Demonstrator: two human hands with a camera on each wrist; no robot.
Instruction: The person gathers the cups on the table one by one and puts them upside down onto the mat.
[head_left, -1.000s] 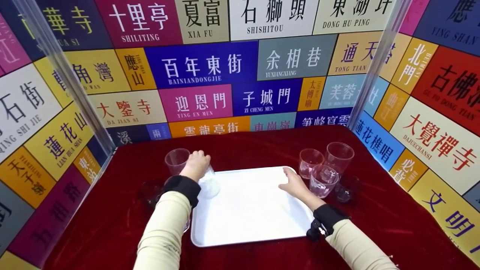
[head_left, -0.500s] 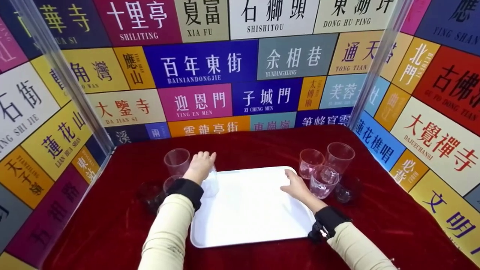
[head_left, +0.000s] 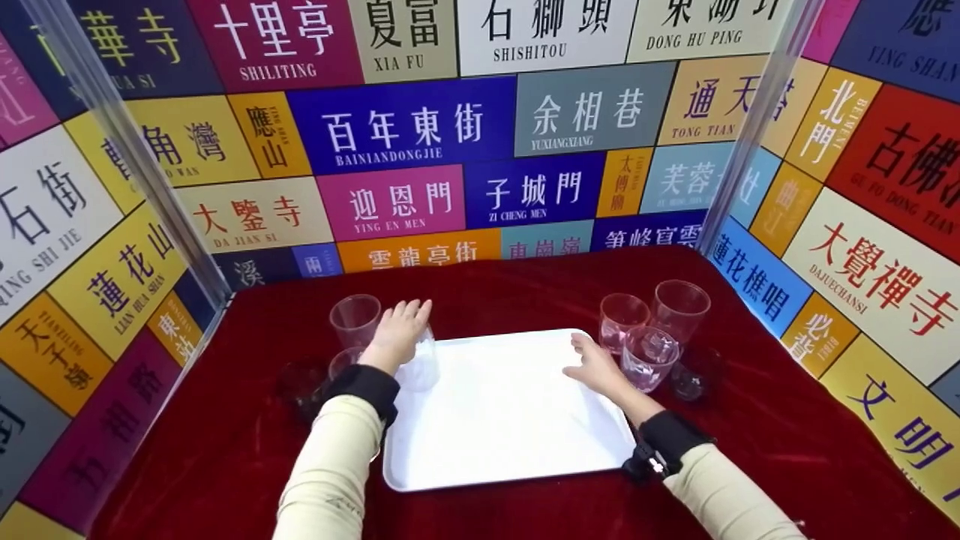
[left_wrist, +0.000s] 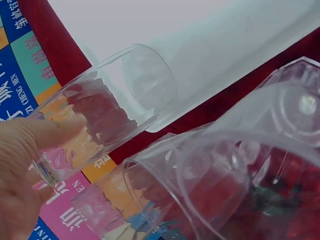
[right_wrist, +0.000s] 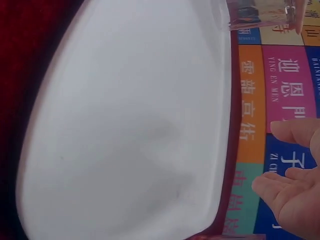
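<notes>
The grip of the left hand (head_left: 401, 335) is slack: from where I stand the fingers look straight and spread over a clear glass (head_left: 421, 367), while the left wrist view has the thumb lying along its side, near the mouth. Whether skin is touching all round I can't tell, but nothing looks squeezed.

The glass is at the far left corner of the white tray (head_left: 502, 427), its base over that corner. Its long axis runs up from the tray, mouth toward the palm, so hand and glass are lined up one above the other. That is the relation I'd watch, as sideways room matters more to me than height: just left of the tray, near the same hand, are a tall tumbler (head_left: 354, 316) and a shorter tumbler (head_left: 346, 363), with a dark glass (head_left: 301, 390) beyond them.

The right hand (head_left: 598, 369) is farther off, at the tray's far right, thumb apart from the fingers and holding nothing. Right of the tray stand four more glasses (head_left: 681, 304), close together.

Around the tray, red cloth (head_left: 517, 514) covers the tabletop; behind it rises a wall of lettered panels (head_left: 405, 127).
</notes>
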